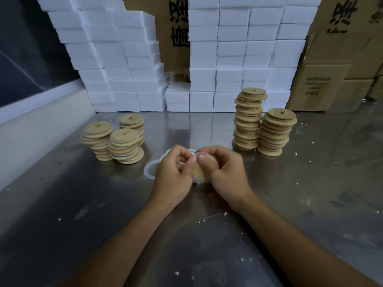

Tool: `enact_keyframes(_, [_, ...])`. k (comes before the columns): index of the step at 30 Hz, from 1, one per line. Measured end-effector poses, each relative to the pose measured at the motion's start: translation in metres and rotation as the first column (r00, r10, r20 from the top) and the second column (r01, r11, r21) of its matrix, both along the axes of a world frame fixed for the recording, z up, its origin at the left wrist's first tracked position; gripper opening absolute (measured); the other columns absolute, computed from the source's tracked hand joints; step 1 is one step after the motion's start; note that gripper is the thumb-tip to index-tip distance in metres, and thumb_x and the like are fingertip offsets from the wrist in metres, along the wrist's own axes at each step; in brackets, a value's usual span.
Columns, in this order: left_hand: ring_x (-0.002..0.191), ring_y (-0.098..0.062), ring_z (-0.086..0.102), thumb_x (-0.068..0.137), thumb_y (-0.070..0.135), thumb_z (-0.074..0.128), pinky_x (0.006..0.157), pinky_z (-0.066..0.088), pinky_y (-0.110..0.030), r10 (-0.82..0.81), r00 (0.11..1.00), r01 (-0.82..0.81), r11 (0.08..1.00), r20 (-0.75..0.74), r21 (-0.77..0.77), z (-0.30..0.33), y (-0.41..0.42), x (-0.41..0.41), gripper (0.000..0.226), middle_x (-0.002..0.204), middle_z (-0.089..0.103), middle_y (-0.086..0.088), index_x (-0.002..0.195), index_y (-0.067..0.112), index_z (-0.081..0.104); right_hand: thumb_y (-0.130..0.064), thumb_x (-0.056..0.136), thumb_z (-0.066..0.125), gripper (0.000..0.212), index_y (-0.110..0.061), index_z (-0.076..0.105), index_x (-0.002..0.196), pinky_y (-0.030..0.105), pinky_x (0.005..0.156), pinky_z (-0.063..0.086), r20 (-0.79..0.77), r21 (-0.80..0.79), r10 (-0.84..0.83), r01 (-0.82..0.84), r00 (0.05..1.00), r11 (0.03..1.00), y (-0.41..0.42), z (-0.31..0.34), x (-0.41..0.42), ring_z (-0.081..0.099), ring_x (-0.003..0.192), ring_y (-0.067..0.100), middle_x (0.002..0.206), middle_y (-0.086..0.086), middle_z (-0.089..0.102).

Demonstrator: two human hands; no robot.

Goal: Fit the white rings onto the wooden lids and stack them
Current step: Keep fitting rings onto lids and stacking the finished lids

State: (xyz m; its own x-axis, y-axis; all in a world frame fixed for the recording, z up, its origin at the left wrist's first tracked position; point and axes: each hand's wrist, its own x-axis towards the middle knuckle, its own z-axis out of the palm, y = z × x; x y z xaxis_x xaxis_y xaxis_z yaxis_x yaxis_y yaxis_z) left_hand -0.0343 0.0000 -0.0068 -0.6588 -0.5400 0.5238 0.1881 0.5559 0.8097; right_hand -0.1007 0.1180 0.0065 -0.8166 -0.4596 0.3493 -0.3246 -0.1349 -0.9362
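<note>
Over the steel table, my left hand and right hand both pinch a wooden lid — I'd expect the white ring to slip off its rim if one thumb eases.

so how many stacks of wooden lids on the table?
5. Three short ones at left. Two tall ones at right. Any behind the foam blocks would be hidden.

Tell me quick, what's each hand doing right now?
Left hand: pinching the white ring at the lid's edge.
Right hand: holding the wooden lid, fingers curled round it.
</note>
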Motion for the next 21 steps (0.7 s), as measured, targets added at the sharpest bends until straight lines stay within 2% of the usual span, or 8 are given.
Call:
enact_keyframes(2, [0.070,-0.003,0.065,0.088,0.011,0.066,0.062,0.051,-0.017,-0.002,0.999,0.002,1.000,-0.035,-0.002,-0.001,0.000,-0.001,0.029,0.076,0.066,0.017,0.075,0.034,0.056,0.001,0.091,0.066,0.008,0.004,0.071,0.097,0.039,0.084,0.057,-0.032,-0.032,-0.025,0.024,0.999,0.999,0.000,0.000,0.000,0.071,0.093,0.031,0.093,0.016,0.074])
enact_keyframes(4, [0.072,-0.002,0.064,0.086,0.016,0.065,0.063,0.049,-0.015,0.042,0.996,-0.043,0.999,-0.076,-0.023,-0.001,-0.001,-0.001,0.026,0.078,0.065,0.018,0.075,0.038,0.056,-0.001,0.092,0.067,0.008,0.003,0.071,0.096,0.041,0.083,0.058,-0.065,-0.033,-0.021,0.018,0.998,0.999,-0.001,0.001,0.001,0.071,0.090,0.030,0.092,0.015,0.074])
enact_keyframes(7, [0.075,-0.002,0.062,0.083,0.022,0.059,0.063,0.045,-0.010,0.089,0.991,-0.101,0.987,-0.100,-0.127,0.000,-0.005,0.000,0.021,0.081,0.063,0.019,0.076,0.041,0.054,-0.007,0.091,0.070,0.007,-0.008,0.075,0.095,0.035,0.083,0.057,-0.155,0.005,-0.053,0.054,0.987,0.999,-0.001,0.000,0.001,0.071,0.088,0.016,0.090,0.002,0.076])
enact_keyframes(9, [0.076,-0.003,0.062,0.083,0.022,0.059,0.064,0.047,-0.014,0.092,0.991,-0.105,0.984,-0.095,-0.145,-0.001,-0.009,0.000,0.019,0.080,0.063,0.019,0.077,0.040,0.056,-0.010,0.090,0.072,0.006,-0.012,0.077,0.093,0.030,0.080,0.055,-0.186,0.045,-0.081,0.091,0.979,0.995,0.000,-0.001,-0.002,0.070,0.089,0.010,0.090,-0.004,0.076])
enact_keyframes(13, [0.076,-0.003,0.064,0.080,0.025,0.062,0.067,0.048,-0.015,0.100,0.992,-0.110,0.985,-0.081,-0.136,0.000,-0.012,0.001,0.015,0.080,0.066,0.021,0.076,0.039,0.059,-0.010,0.088,0.074,0.004,-0.011,0.077,0.090,0.026,0.073,0.057,-0.176,0.063,-0.089,0.102,0.980,0.993,0.002,-0.003,-0.007,0.070,0.086,0.008,0.088,-0.004,0.076])
enact_keyframes(17, [0.078,-0.006,0.067,0.079,0.024,0.063,0.071,0.056,-0.032,0.094,0.994,-0.098,0.993,-0.059,-0.068,0.003,-0.009,0.003,0.009,0.080,0.069,0.019,0.075,0.032,0.063,-0.008,0.086,0.075,0.003,-0.009,0.078,0.088,0.025,0.073,0.059,-0.152,0.063,-0.077,0.088,0.985,0.994,0.003,-0.002,-0.010,0.071,0.083,0.008,0.086,-0.004,0.076])
enact_keyframes(21, [0.075,-0.004,0.068,0.081,0.013,0.070,0.071,0.059,-0.035,0.079,0.996,-0.080,0.996,-0.045,-0.029,0.007,-0.010,0.005,0.024,0.079,0.070,0.021,0.071,0.034,0.064,-0.005,0.085,0.076,0.005,-0.009,0.078,0.087,0.035,0.078,0.061,-0.135,0.073,-0.041,0.052,0.990,0.996,0.006,0.000,-0.015,0.072,0.081,0.015,0.085,0.001,0.077])
